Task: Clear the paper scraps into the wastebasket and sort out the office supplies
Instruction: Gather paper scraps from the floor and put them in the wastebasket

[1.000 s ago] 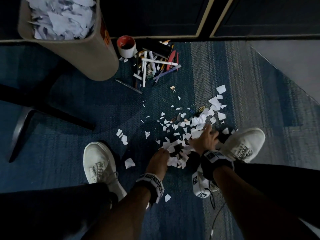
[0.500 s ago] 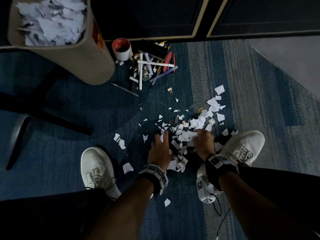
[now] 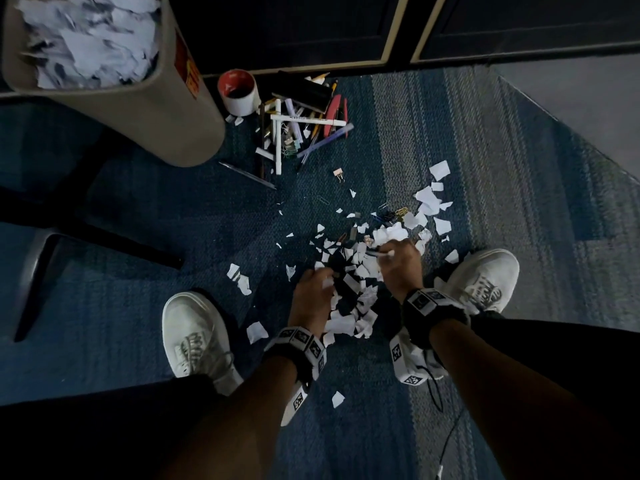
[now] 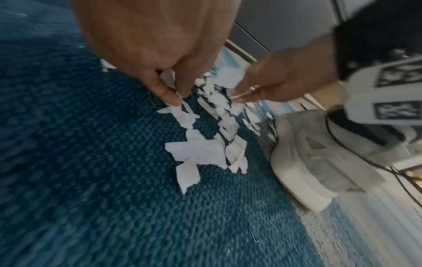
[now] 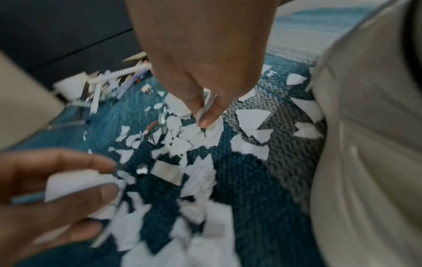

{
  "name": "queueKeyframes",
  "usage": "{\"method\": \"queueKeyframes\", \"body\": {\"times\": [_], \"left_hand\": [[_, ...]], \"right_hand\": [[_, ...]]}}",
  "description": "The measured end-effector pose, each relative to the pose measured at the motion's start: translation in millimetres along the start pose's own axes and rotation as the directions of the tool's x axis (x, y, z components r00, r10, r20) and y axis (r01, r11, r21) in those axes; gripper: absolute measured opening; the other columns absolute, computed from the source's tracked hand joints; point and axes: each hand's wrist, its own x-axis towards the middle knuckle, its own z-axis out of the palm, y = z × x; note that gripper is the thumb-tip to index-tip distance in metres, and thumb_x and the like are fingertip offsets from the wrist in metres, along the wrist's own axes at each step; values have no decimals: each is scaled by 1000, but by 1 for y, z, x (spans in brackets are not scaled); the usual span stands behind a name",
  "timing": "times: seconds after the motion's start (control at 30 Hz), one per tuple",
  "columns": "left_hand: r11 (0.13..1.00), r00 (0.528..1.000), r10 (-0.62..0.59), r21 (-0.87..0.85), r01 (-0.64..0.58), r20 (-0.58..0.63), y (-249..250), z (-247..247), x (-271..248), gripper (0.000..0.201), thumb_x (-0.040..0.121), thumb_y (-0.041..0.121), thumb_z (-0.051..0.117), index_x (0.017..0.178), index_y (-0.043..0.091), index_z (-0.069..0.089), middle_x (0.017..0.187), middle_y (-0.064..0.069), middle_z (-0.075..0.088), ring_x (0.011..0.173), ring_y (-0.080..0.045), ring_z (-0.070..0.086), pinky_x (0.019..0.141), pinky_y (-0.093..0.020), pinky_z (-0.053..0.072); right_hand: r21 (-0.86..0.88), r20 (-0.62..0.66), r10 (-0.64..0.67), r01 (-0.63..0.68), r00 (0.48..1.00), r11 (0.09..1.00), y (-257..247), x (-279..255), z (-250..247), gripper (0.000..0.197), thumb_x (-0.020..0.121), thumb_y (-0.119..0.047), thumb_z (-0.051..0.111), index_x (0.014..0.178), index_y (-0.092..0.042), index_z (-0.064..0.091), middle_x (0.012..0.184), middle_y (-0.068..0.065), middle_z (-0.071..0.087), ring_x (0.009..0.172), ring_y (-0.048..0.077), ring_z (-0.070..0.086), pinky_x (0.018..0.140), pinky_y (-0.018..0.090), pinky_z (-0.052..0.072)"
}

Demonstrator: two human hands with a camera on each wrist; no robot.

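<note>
Torn white paper scraps lie scattered on the blue carpet between my two shoes. My left hand reaches down at the pile's left side; its fingers pinch a few scraps. My right hand is at the pile's upper right and its curled fingers pinch scraps too. A beige wastebasket, full of torn paper, stands at the far left. Pens and markers lie in a heap beside it, with a binder clip and paper clips loose nearer the scraps.
A white cup with a red inside stands between the wastebasket and the pens. Dark cabinet doors close off the far side. A dark chair leg crosses the carpet at left. My white shoes flank the pile.
My left hand's fingers were spread over the scraps and are now curled in on some. My right hand has gathered scraps and shifted slightly right.
</note>
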Motion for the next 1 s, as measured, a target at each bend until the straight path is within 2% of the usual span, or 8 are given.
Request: {"method": "queueKeyframes", "body": {"times": [0.1, 0.27, 0.4, 0.53, 0.6, 0.7, 0.8, 1.0], "left_hand": [[997, 994, 71, 9, -70, -79, -8, -1, -1, 24, 98, 14, 49, 113, 12, 68, 112, -10, 63, 100, -26, 61, 84, -36, 50], [971, 995, 73, 222, -87, 70, 0, 7, -18, 24, 100, 22, 48, 121, 20, 60, 116, -3, 52, 111, -26, 52, 84, -38, 49], [931, 988, 5, 359, -61, 154, 2, 14, -21, 44, 92, 26, 63, 132, 17, 47, 134, -3, 38, 127, -27, 35, 87, -42, 51], [932, 986, 68, 342, -118, 154, 3, 20, -15, 20, 98, 15, 51, 118, 12, 57, 123, -6, 51, 116, -28, 51, 84, -38, 49], [941, 985, 73, 317, -120, 157, 6, 17, -14, 17, 98, 8, 48, 108, 9, 61, 118, -8, 55, 109, -27, 54, 80, -34, 42], [967, 989, 82, 231, -109, 125, -1, 6, -14, 18, 94, 2, 49, 96, 9, 65, 107, -7, 58, 99, -26, 56, 75, -31, 37], [978, 989, 90, 179, -110, 119, -17, 2, -22, 20, 92, 4, 49, 89, 14, 65, 101, -2, 59, 95, -24, 58, 77, -35, 43], [984, 970, -17, 179, -27, 243, -37, 15, -50, 44, 98, 10, 53, 140, 22, 51, 138, -5, 51, 126, -24, 49, 102, -33, 42]], "right_hand": [[101, -97, 117, -107, 988, 989, -1, -12, 2, 29, 86, 0, 59, 114, 2, 65, 114, 27, 61, 99, 38, 61, 79, 34, 47], [-56, 216, 80, -70, 973, 996, -7, -52, 26, 73, 78, -28, 79, 141, -27, 43, 127, 11, 40, 110, 27, 46, 93, 41, 46], [-220, 94, -99, 118, 991, 968, 0, -64, 44, 56, 70, -13, 83, 121, -12, 59, 111, 19, 51, 98, 43, 52, 82, 45, 45], [-176, 134, -147, 170, 980, 970, -1, -60, 44, 13, 75, -3, 75, 80, -6, 64, 92, 17, 57, 83, 39, 57, 65, 36, 39], [-146, 169, -101, 127, 980, 981, 8, -54, 50, 12, 75, 0, 72, 71, -6, 63, 85, 17, 60, 82, 39, 60, 64, 35, 38], [-3, 200, 119, -121, 973, 993, 23, -44, 53, 14, 77, -5, 69, 91, -4, 72, 89, 20, 68, 83, 31, 64, 67, 33, 44], [63, 164, 218, -231, 962, 971, 14, -55, 41, 14, 78, -14, 60, 83, -5, 68, 79, 19, 67, 74, 27, 60, 64, 28, 35], [-66, 325, 237, -228, 916, 971, -1, -116, 42, 81, 76, -23, 82, 142, -11, 38, 133, 22, 42, 120, 39, 47, 94, 39, 42]]}}
